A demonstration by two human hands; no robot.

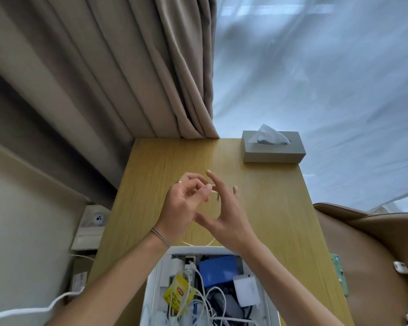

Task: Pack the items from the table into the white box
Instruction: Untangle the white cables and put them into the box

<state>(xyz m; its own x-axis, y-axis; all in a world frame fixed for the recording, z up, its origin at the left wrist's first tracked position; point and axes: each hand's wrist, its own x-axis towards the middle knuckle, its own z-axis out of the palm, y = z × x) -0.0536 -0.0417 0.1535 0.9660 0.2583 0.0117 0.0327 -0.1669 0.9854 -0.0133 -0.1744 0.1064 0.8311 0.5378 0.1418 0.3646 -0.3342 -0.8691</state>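
A white box [154, 288] sits at the near edge of the wooden table [276, 208]. Inside it lie a blue case [218, 269], a white charger [246, 290], a yellow tea packet [178, 294] and tangled white cables [203, 302]. Above the table, both hands are raised close together over a thin white cable [198, 244] that loops down toward the box's far rim. My left hand [184, 203] pinches the cable between thumb and fingers. My right hand [224, 208] has its fingers spread, with the cable running across them.
A grey tissue box [272, 149] stands at the table's far right corner. Beige curtains [118, 78] hang behind, with a sheer white curtain to the right. A brown chair [375, 250] is on the right, and a wall socket [94, 220] with a cord is on the left.
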